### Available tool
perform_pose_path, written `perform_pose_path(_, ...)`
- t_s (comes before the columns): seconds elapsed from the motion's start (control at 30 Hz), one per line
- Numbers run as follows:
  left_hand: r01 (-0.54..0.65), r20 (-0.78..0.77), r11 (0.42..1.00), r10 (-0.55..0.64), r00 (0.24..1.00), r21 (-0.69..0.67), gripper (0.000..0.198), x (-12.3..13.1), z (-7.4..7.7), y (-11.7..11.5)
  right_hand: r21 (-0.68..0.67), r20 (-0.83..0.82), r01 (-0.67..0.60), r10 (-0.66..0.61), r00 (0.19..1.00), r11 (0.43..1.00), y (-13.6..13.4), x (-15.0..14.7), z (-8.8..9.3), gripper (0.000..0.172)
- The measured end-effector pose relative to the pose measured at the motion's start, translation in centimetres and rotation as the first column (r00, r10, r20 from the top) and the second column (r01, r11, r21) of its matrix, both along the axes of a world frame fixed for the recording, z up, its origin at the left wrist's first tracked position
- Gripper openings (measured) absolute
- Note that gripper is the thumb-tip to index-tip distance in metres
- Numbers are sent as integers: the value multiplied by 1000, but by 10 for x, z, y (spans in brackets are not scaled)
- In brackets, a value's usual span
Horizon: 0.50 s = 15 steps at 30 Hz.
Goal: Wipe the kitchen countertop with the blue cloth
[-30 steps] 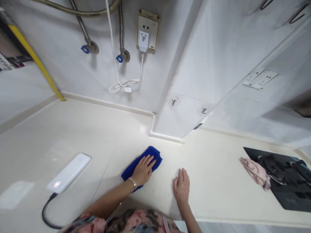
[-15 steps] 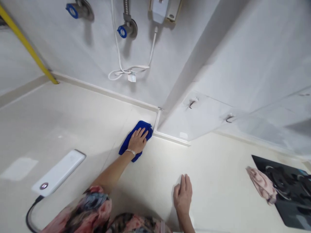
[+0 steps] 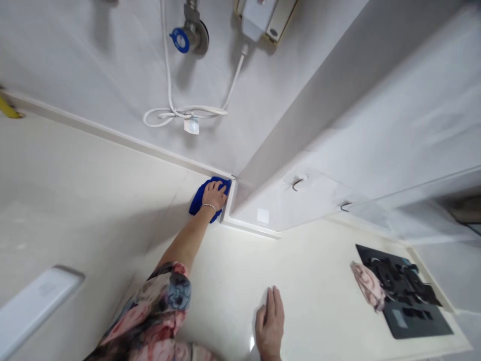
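Observation:
My left hand presses down on a blue cloth, its fingers bent over it. The cloth is bunched on the pale countertop, in the inner corner where the raised edge strip meets the back wall. Part of the cloth is hidden beneath the palm. Lower down, my right hand rests on the countertop with its fingers stretched out and nothing in it.
A white power bank lies at lower left. On the right, a pink cloth touches a black panel bearing dark items. A looped white cable hangs below a blue-handled valve. Hooks stick out of the wall.
My left hand has pushed the blue cloth farther into the corner, and its fingers are more bent. The view has shifted. My right hand still lies on the countertop.

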<state>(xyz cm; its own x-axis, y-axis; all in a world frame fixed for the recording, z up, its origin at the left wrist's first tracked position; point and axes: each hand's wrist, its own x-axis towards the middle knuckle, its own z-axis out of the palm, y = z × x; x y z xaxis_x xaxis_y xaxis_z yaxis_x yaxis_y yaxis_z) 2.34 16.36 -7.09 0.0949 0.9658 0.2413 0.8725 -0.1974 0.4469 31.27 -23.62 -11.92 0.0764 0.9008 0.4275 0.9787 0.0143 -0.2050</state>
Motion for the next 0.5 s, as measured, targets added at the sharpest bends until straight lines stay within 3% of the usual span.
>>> perform_pose_path(0.1, 0, -4, 1000, 0, 1000, 26, 48, -1, 0, 0, 9, 16, 5, -5, 1000, 1000, 2, 2, -6, 57)
perform_pose_path(0.23, 63, 11, 997, -63, 998, 39, 49, -8, -3, -20, 43, 28, 6, -7, 1000, 999, 5, 3, -9, 56)
perform_pose_path(0.5, 106, -124, 994, -107, 986, -12, 55, -12, -2, -106, 82, -7, -12, 12, 1000, 997, 4, 4, -9, 53)
